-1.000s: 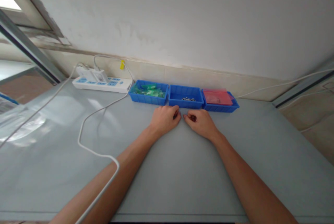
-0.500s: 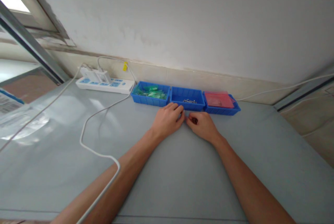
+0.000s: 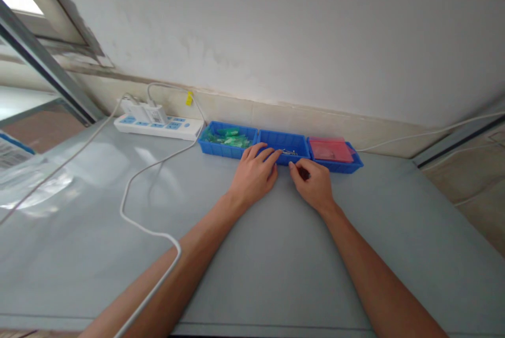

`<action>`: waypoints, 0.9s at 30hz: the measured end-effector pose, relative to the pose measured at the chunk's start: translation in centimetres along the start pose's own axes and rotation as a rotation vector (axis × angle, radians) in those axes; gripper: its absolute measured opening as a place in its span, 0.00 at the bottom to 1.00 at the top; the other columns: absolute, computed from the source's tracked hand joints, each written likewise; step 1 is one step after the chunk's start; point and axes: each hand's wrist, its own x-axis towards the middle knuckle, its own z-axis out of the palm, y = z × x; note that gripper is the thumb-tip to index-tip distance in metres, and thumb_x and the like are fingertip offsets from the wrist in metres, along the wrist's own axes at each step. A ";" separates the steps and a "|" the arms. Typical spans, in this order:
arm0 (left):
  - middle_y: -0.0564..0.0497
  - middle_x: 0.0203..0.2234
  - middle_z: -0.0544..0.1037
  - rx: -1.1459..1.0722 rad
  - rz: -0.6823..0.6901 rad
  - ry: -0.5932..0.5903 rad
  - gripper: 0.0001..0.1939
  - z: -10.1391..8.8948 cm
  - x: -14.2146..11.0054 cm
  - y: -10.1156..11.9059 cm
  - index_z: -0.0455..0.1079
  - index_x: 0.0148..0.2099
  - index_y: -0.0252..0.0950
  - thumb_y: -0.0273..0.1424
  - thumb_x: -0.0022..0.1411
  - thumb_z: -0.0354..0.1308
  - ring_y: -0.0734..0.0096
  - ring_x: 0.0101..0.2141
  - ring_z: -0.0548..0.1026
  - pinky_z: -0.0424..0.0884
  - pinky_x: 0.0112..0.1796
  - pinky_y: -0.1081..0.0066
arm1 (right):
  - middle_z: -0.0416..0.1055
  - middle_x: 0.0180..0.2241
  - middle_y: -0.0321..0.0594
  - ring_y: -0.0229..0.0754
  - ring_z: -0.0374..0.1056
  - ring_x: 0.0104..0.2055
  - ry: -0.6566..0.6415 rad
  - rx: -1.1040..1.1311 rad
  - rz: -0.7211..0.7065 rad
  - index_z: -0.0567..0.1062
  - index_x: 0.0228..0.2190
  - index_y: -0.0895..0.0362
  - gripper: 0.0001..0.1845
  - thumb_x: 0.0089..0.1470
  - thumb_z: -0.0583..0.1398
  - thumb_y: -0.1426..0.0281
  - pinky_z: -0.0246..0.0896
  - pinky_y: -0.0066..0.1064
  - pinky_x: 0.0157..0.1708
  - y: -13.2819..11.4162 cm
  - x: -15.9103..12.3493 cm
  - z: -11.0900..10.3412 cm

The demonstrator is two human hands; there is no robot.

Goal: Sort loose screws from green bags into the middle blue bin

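Note:
My left hand (image 3: 254, 175) lies at the front of the middle blue bin (image 3: 272, 141), its fingers spread and reaching over the front rim at the left side. Inside that bin, thin metal pieces (image 3: 289, 152), like screws or pins, lie close to my fingertips. My right hand (image 3: 316, 183) is closed in a pinch at the bin's front right corner, beside the right-hand blue bin (image 3: 339, 166). Whatever its thumb and fingers hold, if anything, is hidden. Flat red pieces (image 3: 331, 150) fill the right-hand bin, and green pieces in clear wrapping (image 3: 232, 139) fill the left-hand blue bin (image 3: 223, 150).
The bins stand in a row on a grey table (image 3: 276, 264) near the wall. A white power strip (image 3: 158, 126) with plugs sits to their left. Its white cable (image 3: 145, 230) loops across the table over my left forearm. Clear plastic (image 3: 43, 191) lies far left.
My left hand has opened out, its fingers now over the middle bin's rim. My right hand has shifted slightly right, away from the left one, still pinched.

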 end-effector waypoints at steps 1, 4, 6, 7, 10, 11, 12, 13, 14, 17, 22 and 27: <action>0.41 0.53 0.79 -0.005 -0.003 0.014 0.20 0.0 0.0 0.0 0.72 0.61 0.34 0.28 0.70 0.51 0.51 0.59 0.68 0.66 0.59 0.51 | 0.65 0.21 0.34 0.37 0.60 0.23 0.015 0.004 0.001 0.65 0.22 0.54 0.17 0.63 0.55 0.64 0.55 0.30 0.28 0.0 0.0 -0.1; 0.42 0.49 0.81 -0.010 0.021 0.035 0.17 -0.2 0.2 0.0 0.75 0.58 0.32 0.28 0.71 0.52 0.50 0.58 0.67 0.66 0.58 0.51 | 0.66 0.22 0.35 0.38 0.61 0.24 0.084 0.003 0.014 0.67 0.24 0.54 0.16 0.63 0.55 0.65 0.57 0.30 0.29 -0.1 0.1 -0.2; 0.43 0.45 0.83 -0.024 0.051 0.016 0.15 -0.4 0.4 -0.1 0.76 0.55 0.32 0.28 0.72 0.52 0.51 0.56 0.68 0.68 0.56 0.53 | 0.66 0.22 0.35 0.38 0.62 0.24 0.116 -0.004 0.026 0.67 0.24 0.54 0.15 0.63 0.55 0.65 0.57 0.30 0.29 -0.1 0.1 -0.3; 0.43 0.44 0.83 -0.032 0.068 -0.004 0.14 -0.5 0.5 -0.1 0.77 0.53 0.33 0.28 0.72 0.52 0.52 0.54 0.69 0.69 0.54 0.55 | 0.66 0.22 0.35 0.38 0.62 0.24 0.128 -0.010 0.029 0.67 0.24 0.54 0.15 0.63 0.55 0.65 0.57 0.31 0.29 -0.1 0.1 -0.4; 0.44 0.38 0.82 -0.049 0.116 -0.085 0.12 -0.8 0.7 -0.1 0.79 0.46 0.33 0.27 0.72 0.53 0.58 0.47 0.71 0.71 0.51 0.60 | 0.64 0.21 0.35 0.38 0.61 0.24 0.176 -0.040 0.024 0.65 0.23 0.54 0.16 0.63 0.55 0.65 0.56 0.31 0.29 -0.1 0.1 -0.7; 0.44 0.37 0.82 -0.045 0.128 -0.113 0.12 -0.9 0.7 -0.1 0.78 0.44 0.33 0.27 0.72 0.53 0.59 0.46 0.71 0.71 0.50 0.62 | 0.64 0.21 0.35 0.38 0.60 0.23 0.195 -0.050 0.021 0.65 0.23 0.54 0.17 0.64 0.55 0.65 0.56 0.31 0.29 -0.1 0.1 -0.7; 0.44 0.37 0.82 -0.036 0.135 -0.139 0.12 -1.0 0.7 -0.1 0.78 0.42 0.33 0.27 0.72 0.53 0.59 0.46 0.71 0.70 0.50 0.63 | 0.63 0.21 0.34 0.38 0.60 0.23 0.211 -0.058 0.019 0.64 0.23 0.53 0.17 0.64 0.55 0.65 0.55 0.31 0.29 0.0 0.1 -0.8; 0.45 0.36 0.81 -0.023 0.139 -0.164 0.11 -1.0 0.6 0.0 0.78 0.41 0.33 0.26 0.72 0.53 0.59 0.46 0.71 0.70 0.50 0.63 | 0.63 0.21 0.34 0.38 0.59 0.23 0.221 -0.062 0.019 0.64 0.23 0.53 0.17 0.64 0.55 0.65 0.55 0.32 0.29 0.0 0.2 -0.9; 0.45 0.36 0.81 -0.008 0.139 -0.183 0.11 -1.1 0.6 0.1 0.77 0.41 0.33 0.26 0.72 0.53 0.59 0.46 0.71 0.70 0.50 0.63 | 0.63 0.21 0.34 0.38 0.59 0.23 0.224 -0.064 0.020 0.64 0.23 0.53 0.17 0.64 0.55 0.65 0.55 0.32 0.28 0.1 0.2 -1.0; 0.45 0.37 0.81 0.039 0.126 -0.219 0.10 -1.2 0.5 0.4 0.76 0.41 0.34 0.26 0.71 0.53 0.58 0.45 0.72 0.69 0.48 0.63 | 0.64 0.21 0.34 0.38 0.59 0.22 0.219 -0.064 0.024 0.65 0.23 0.53 0.16 0.63 0.56 0.65 0.56 0.32 0.28 0.2 0.2 -1.1; 0.45 0.36 0.80 0.086 0.086 -0.281 0.09 -1.3 0.4 0.8 0.75 0.40 0.35 0.25 0.70 0.53 0.60 0.40 0.74 0.70 0.41 0.64 | 0.63 0.23 0.35 0.39 0.60 0.23 0.277 -0.052 0.020 0.66 0.25 0.53 0.13 0.61 0.58 0.65 0.58 0.33 0.28 0.5 0.2 -1.2; 0.44 0.40 0.79 0.092 0.060 -0.327 0.10 -1.1 0.4 1.0 0.75 0.41 0.35 0.26 0.71 0.52 0.58 0.43 0.75 0.72 0.39 0.65 | 0.72 0.44 0.49 0.36 0.62 0.23 0.357 0.031 0.104 0.70 0.48 0.57 0.19 0.56 0.62 0.64 0.66 0.37 0.29 1.3 0.5 -1.3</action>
